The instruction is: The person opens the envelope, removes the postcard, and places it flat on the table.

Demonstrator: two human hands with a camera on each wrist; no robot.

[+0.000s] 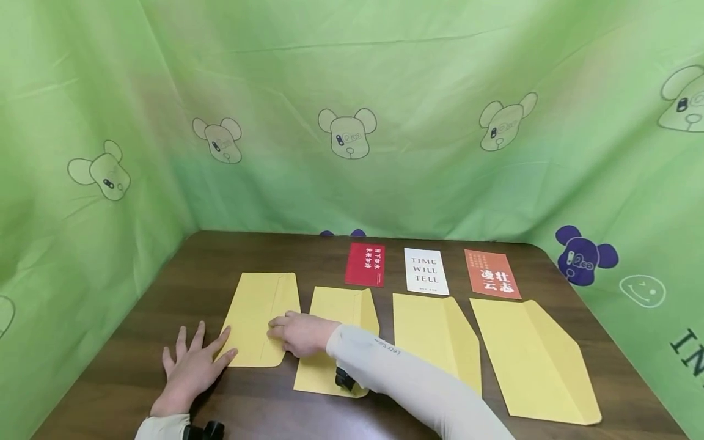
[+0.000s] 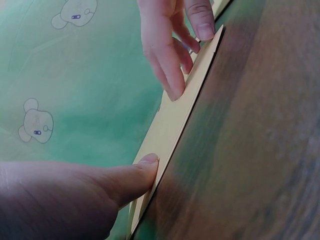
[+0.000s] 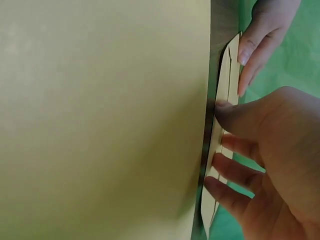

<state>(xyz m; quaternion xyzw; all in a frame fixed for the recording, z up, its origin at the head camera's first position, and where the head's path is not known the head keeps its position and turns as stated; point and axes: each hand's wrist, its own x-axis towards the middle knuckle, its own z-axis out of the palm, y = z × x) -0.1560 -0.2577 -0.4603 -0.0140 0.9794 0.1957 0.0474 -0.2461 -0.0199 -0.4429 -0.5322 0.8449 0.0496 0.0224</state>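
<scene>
The leftmost yellow envelope point(image 1: 247, 311) lies on the table with its flap folded over along the right side. My left hand point(image 1: 192, 370) is spread at its left edge, thumb and index finger resting on the paper. From the right, my right hand point(image 1: 305, 334) reaches over the second envelope point(image 1: 330, 305) and presses its fingertips on the folded flap. In the right wrist view the right thumb point(image 3: 237, 115) lies along the flap's outer edge, fingers apart on the paper. The left wrist view shows the left thumb point(image 2: 140, 175) flat on the envelope.
Two more yellow envelopes, a third point(image 1: 420, 330) and a fourth point(image 1: 528, 354), lie to the right with flaps unfolded. Behind the row are a red card point(image 1: 357, 266), a white card point(image 1: 426, 281) and an orange card point(image 1: 484, 269). A green printed curtain point(image 1: 429, 183) surrounds the brown table point(image 1: 99, 391).
</scene>
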